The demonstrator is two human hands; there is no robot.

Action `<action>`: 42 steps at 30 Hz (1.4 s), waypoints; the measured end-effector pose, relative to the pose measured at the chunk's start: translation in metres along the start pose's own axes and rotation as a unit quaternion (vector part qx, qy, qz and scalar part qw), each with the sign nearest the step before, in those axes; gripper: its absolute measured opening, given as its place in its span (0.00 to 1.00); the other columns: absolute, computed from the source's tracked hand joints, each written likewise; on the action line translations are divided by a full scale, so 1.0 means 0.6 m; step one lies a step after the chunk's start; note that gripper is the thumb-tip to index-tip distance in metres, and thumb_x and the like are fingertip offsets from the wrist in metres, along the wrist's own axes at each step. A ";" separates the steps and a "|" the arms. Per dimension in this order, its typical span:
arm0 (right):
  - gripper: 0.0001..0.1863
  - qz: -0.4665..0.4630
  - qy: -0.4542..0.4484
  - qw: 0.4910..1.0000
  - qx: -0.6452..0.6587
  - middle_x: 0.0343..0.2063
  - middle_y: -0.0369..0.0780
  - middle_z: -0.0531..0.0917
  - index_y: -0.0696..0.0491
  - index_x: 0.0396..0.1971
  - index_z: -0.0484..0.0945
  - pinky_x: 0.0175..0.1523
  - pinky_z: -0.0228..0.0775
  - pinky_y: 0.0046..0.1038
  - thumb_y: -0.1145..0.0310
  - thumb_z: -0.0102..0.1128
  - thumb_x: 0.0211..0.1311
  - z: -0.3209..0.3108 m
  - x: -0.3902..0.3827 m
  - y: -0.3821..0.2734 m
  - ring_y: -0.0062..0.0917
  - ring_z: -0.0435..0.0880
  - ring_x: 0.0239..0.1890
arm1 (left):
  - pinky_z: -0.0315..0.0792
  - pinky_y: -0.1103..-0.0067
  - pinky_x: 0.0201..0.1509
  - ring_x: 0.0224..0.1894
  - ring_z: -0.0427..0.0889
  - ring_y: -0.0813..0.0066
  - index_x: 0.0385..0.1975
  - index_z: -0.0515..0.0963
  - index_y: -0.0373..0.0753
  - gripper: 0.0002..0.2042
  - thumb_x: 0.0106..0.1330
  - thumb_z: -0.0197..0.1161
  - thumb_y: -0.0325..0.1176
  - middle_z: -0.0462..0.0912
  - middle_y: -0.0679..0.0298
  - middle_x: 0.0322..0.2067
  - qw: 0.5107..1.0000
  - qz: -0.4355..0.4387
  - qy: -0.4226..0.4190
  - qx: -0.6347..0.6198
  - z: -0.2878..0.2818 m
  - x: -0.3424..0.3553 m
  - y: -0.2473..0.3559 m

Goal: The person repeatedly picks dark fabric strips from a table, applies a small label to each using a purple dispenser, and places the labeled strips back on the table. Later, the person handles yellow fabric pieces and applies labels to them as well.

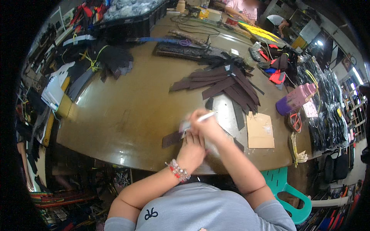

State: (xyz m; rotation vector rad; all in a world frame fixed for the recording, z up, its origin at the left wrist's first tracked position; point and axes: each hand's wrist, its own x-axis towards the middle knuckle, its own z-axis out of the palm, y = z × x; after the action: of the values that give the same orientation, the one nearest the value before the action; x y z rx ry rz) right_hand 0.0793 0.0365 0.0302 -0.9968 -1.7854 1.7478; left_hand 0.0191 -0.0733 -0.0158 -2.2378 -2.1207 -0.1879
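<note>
My left hand [191,150] lies on a dark brown fabric strip [171,139] near the table's front edge, its fingers stretched out and pressing the strip down. Just above those fingers, my right hand [206,123] is closed round a slim white pen-like tool [208,116], slanted over the strip. Motion smears the right fingers, and the tool's tip cannot be made out clearly. A light-coloured patch shows by the left fingertips, too blurred to name. Beyond my right hand, a fanned pile of dark brown strips [227,82] rests on the table.
A tan cardboard piece [260,131] lies to the right, near a pink and purple bottle [295,99] and orange-handled scissors [296,122]. Tied dark pieces [92,63] sit at the far left. Stacked plastic-wrapped goods [325,107] line the right edge. Two people work at the back.
</note>
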 end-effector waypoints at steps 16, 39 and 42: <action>0.14 -0.257 0.256 0.716 -0.597 0.34 0.48 0.84 0.53 0.39 0.81 0.49 0.72 0.39 0.73 0.65 0.50 -0.308 0.215 -0.078 0.43 0.82 0.43 | 0.76 0.71 0.46 0.41 0.84 0.63 0.47 0.74 0.39 0.18 0.58 0.68 0.33 0.85 0.54 0.37 0.904 -0.168 0.027 -0.392 -0.029 0.078 -0.185; 0.11 -0.188 0.170 0.967 0.026 0.30 0.39 0.84 0.61 0.40 0.80 0.39 0.75 0.22 0.71 0.64 0.61 -0.201 -0.183 -0.078 0.21 0.83 0.32 | 0.76 0.73 0.45 0.43 0.80 0.69 0.49 0.77 0.38 0.17 0.61 0.65 0.35 0.76 0.60 0.50 0.880 0.074 0.097 -0.459 -0.130 0.146 -0.095; 0.11 -0.025 -0.039 0.995 -0.087 0.26 0.38 0.83 0.61 0.34 0.80 0.33 0.72 0.23 0.69 0.67 0.58 -0.241 -0.182 -0.019 0.18 0.81 0.29 | 0.77 0.75 0.42 0.43 0.78 0.71 0.48 0.77 0.41 0.17 0.58 0.67 0.32 0.75 0.62 0.44 0.899 0.044 0.068 -0.431 -0.071 0.202 -0.112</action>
State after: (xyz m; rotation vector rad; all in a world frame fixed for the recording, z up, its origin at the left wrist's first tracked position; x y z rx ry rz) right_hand 0.2551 0.0503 0.0738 -0.9556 -2.0212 1.6444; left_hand -0.0443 0.0451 0.0387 -2.5707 -2.0788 -1.4885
